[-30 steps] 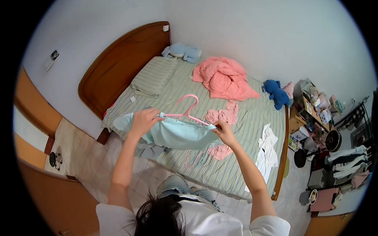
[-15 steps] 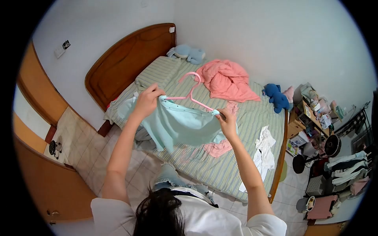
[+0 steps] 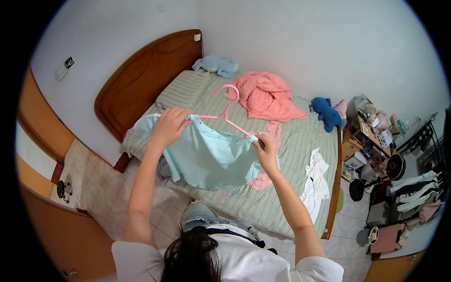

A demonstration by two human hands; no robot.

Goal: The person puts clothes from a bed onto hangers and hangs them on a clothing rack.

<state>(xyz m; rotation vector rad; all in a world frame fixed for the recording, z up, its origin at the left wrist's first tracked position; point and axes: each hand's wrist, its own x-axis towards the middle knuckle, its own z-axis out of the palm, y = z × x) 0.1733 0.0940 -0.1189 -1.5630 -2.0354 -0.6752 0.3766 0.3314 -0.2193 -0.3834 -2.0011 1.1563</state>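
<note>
Fingers (image 3: 186,123) of the left hand (image 3: 167,130) pinching the mint top (image 3: 211,160) at one shoulder; right hand (image 3: 266,151) has the other shoulder nipped between thumb and fingertips. Pink hanger (image 3: 237,127) runs between the hands, arms going into the neckline, ends covered by cloth, so can't tell if the hanger tips are caught in the pinch too; likely yes, which would hold top and hanger together as one. Hands well apart, about as wide as the hanger, so neckline is drawn out and body hangs loose below, over the near side of the bed (image 3: 282,214). Hook points up, nothing gripping it, probably because both hands are taken up at the ends. Sleeve cloth spills past the left hand. On the bed: pink quilt (image 3: 268,97) bunched toward the wall, white garment (image 3: 317,175) lying loose near the foot end, pink cloth (image 3: 261,182) partly behind the top. Lying to the sides, they seem to leave room for handling the top.
</note>
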